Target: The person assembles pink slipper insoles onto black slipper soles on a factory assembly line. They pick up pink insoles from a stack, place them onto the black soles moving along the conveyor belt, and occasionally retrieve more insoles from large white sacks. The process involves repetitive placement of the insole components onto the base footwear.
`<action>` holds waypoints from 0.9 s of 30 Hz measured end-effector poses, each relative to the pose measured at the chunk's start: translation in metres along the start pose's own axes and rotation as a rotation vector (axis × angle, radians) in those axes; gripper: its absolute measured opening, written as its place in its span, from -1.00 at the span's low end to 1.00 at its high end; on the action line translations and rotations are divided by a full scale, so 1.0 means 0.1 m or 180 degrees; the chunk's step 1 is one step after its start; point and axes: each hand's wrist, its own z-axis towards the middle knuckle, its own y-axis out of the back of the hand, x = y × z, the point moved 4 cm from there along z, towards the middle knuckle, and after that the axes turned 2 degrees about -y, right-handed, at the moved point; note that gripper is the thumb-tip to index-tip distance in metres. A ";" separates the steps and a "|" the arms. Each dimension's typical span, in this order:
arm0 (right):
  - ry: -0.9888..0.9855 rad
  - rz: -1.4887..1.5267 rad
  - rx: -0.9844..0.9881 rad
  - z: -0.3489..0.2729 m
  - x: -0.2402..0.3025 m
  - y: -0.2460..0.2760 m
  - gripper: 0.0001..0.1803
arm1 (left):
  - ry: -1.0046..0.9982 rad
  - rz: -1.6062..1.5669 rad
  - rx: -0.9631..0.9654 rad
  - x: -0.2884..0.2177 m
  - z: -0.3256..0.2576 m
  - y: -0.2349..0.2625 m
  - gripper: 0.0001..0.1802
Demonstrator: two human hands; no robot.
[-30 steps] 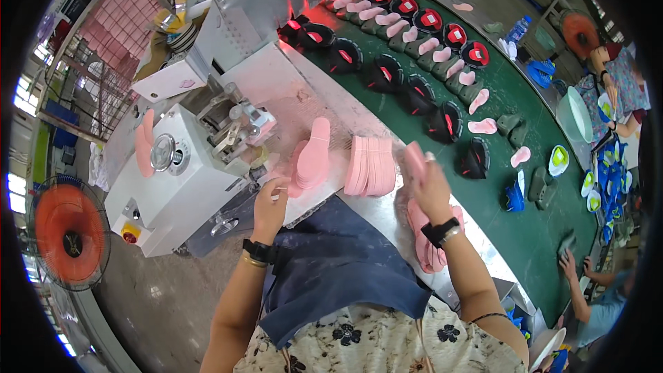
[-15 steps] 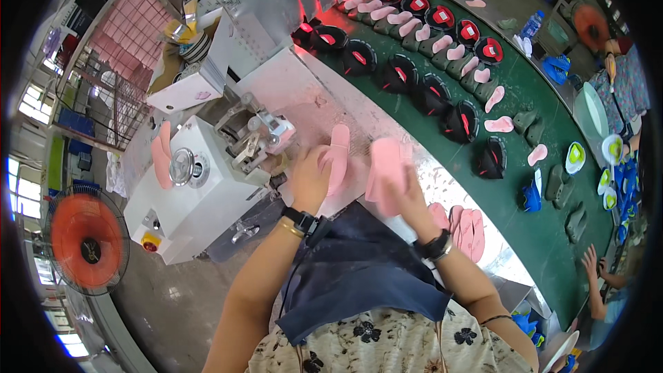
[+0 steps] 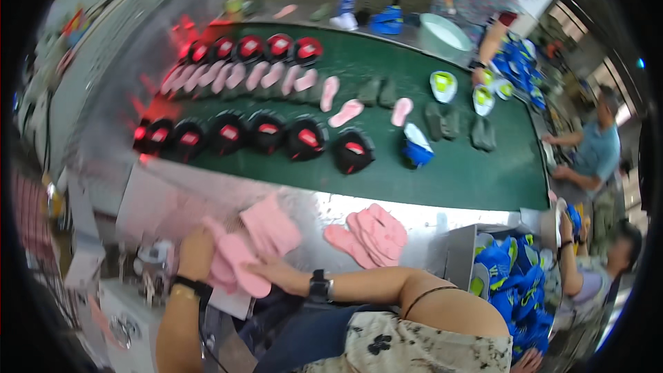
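Pink insoles [image 3: 238, 257] lie lengthwise between my two hands at the near left end of the metal bench. My left hand [image 3: 196, 254], blurred, is closed at their left side. Their near heel end is in the fingers of my right hand [image 3: 282, 276], with the thumb on top. Just beyond my hands, a stack of pink insoles [image 3: 271, 226] rests on the bench, touched by neither hand. Further right along the bench is a second pile of pink insoles [image 3: 373, 233], partly fanned out.
A green conveyor belt [image 3: 276, 169] runs beyond the bench, carrying black-and-red shoe parts [image 3: 304, 139], pink insoles and dark green shoe forms [image 3: 483, 134]. A white machine [image 3: 128, 318] stands left. At right is a box of blue shoe uppers [image 3: 514, 276]. Several co-workers sit at right and far side.
The view has swung to the right. My right hand has let go of its insole stack, which now lies on the bench, and has moved onto the insoles by my left hand.
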 end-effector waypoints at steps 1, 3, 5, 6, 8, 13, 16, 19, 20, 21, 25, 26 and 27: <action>-0.0157 0.0635 0.0305 -0.06 0.09 -0.08 -0.09 | 0.0062 0.0318 -0.0056 0.12 -0.04 -0.12 -0.81; -0.0110 0.1274 0.1132 -0.02 0.03 -0.09 -0.01 | -0.0184 0.0113 -0.0374 0.11 0.00 -0.08 -0.84; 0.0064 0.0950 0.1114 -0.02 0.01 -0.09 -0.06 | -0.0070 -0.0103 -0.0174 0.06 0.08 0.06 -0.84; 0.0136 0.0776 0.1091 0.00 0.03 -0.06 -0.09 | -0.0252 -0.0414 -0.0116 0.01 0.12 0.21 -0.82; 0.0211 0.0683 0.1165 -0.04 0.13 -0.03 -0.19 | -0.0055 -0.0709 0.0074 0.12 0.14 0.19 -0.80; 0.0334 0.1123 0.1606 0.14 0.08 -0.13 -0.30 | 0.0314 -0.1467 0.0408 0.36 0.15 0.02 -0.77; 0.0298 0.1350 0.1826 0.21 0.04 -0.09 -0.28 | 0.0163 -0.1007 -0.0131 0.51 0.09 -0.15 -0.76; 0.0694 0.0739 0.1279 0.22 0.05 0.03 -0.29 | 0.0582 -0.1030 0.0261 0.49 0.12 -0.17 -0.76; 0.0803 0.0392 0.1070 0.25 0.01 0.02 -0.30 | 0.0301 -0.0347 0.0289 0.49 0.11 -0.22 -0.78; 0.0923 0.0046 0.0875 0.28 0.00 -0.01 -0.32 | 0.0031 0.0349 0.0318 0.51 0.10 -0.29 -0.78; 0.1031 -0.0601 0.0093 0.43 -0.08 0.03 -0.37 | 0.0882 -0.1502 0.0005 0.11 0.22 0.17 -0.80; 0.1087 -0.0600 0.0025 0.43 -0.06 0.02 -0.39 | 0.0817 -0.1422 -0.0218 0.06 0.19 0.20 -0.81; 0.1141 -0.0598 -0.0045 0.43 -0.03 0.01 -0.40 | 0.0749 -0.1338 -0.0437 0.04 0.16 0.20 -0.82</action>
